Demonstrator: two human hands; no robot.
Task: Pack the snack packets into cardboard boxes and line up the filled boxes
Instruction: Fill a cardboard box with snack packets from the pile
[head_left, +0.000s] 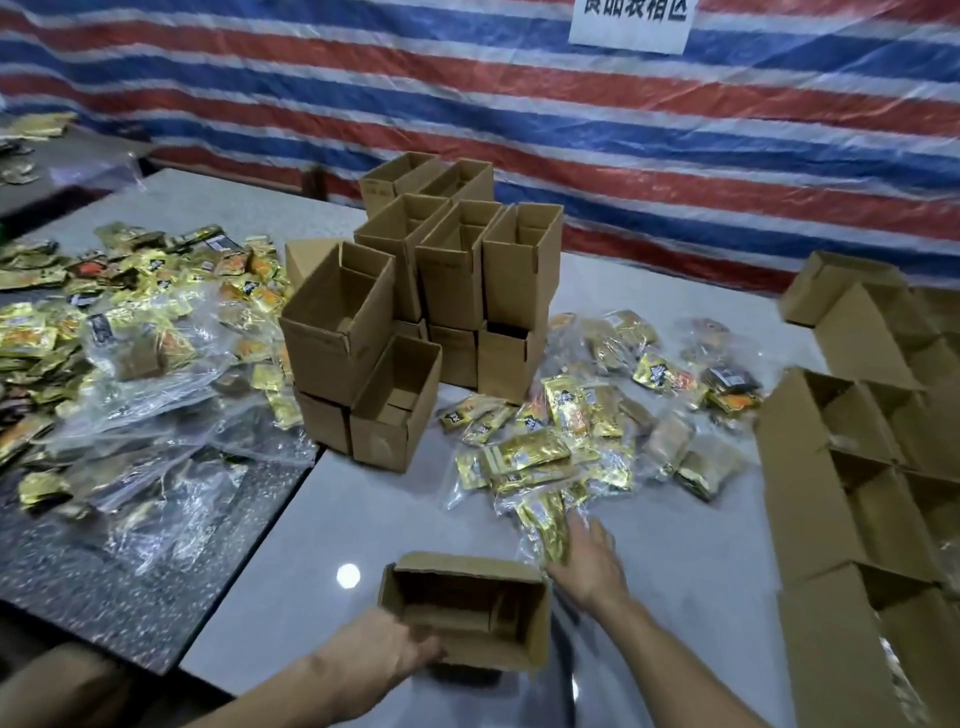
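Open box (467, 605) stood near the counter (322, 519) edge, left hand (397, 649) fingers clamped on its wall; beyond, right hand (587, 561) fingers lay spread on gold snack packets (543, 519), whose slick wrappers risked sliding away ungrasped.

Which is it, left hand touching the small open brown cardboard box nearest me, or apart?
Touching. The head view shows the left hand gripping the near left corner of the small open brown cardboard box.
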